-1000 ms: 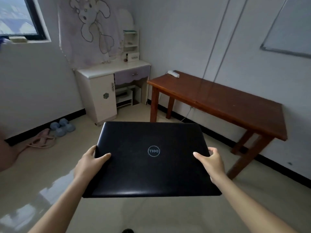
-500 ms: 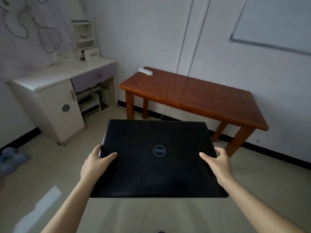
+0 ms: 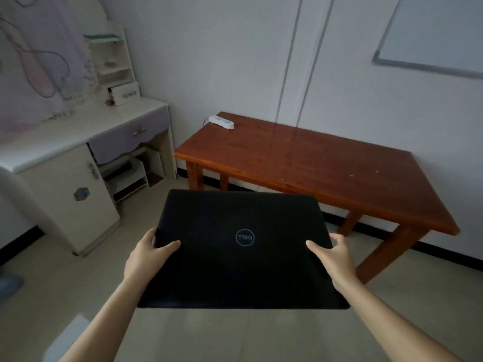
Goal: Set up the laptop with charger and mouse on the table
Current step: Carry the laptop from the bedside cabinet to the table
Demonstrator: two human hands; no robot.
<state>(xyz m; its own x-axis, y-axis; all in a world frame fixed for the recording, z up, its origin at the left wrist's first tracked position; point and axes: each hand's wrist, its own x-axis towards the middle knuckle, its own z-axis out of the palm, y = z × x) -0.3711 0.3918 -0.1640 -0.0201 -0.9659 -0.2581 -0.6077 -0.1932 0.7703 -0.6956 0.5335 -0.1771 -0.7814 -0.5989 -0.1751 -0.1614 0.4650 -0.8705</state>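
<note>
So the laptop (image 3: 243,246) is a closed matte black slab with a round silvery logo on the lid, upside down from this angle. It's held flat in the air above the floor, just short of the table (image 3: 326,163). The left hand (image 3: 147,253) and right hand (image 3: 333,254) each clamp a side edge, thumbs on top. Compared with half a second back, the table looks closer, and the laptop's far edge now overlaps its front rail.
</note>
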